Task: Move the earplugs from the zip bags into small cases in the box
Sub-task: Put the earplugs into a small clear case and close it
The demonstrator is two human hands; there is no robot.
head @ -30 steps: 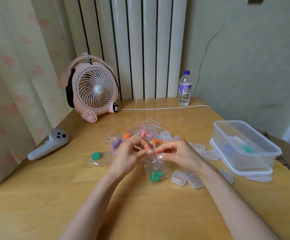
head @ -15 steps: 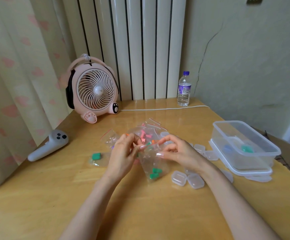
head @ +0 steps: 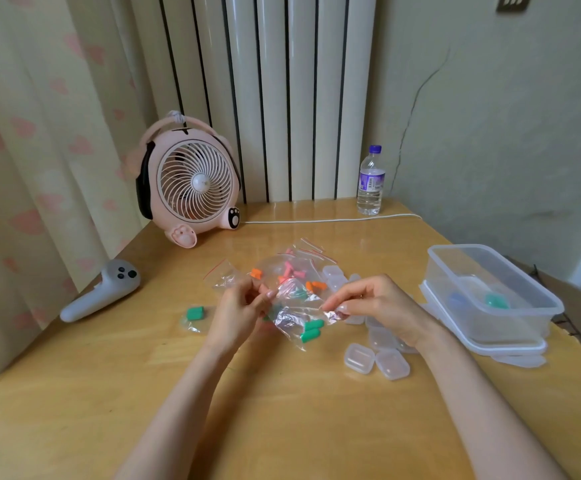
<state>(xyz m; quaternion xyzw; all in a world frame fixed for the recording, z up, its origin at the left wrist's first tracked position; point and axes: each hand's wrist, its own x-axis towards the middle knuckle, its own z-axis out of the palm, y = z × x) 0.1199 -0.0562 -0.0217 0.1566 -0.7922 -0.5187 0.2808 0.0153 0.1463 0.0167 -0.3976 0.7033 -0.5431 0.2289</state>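
Clear zip bag (head: 296, 311) with two green earplugs (head: 311, 330) low inside it, held just over the wooden table (head: 282, 427). Pinched at one edge by the curled thumb and fingertips of the left hand (head: 238, 313), at the other by those of the right hand (head: 375, 304). Behind, more bags (head: 302, 265) holding orange and pink plugs. Near the right wrist, small cases (head: 360, 358) on the tabletop. Further right, box (head: 489, 296), well apart from the held bag. Left of the hands, another bag (head: 195, 315) with green plugs.
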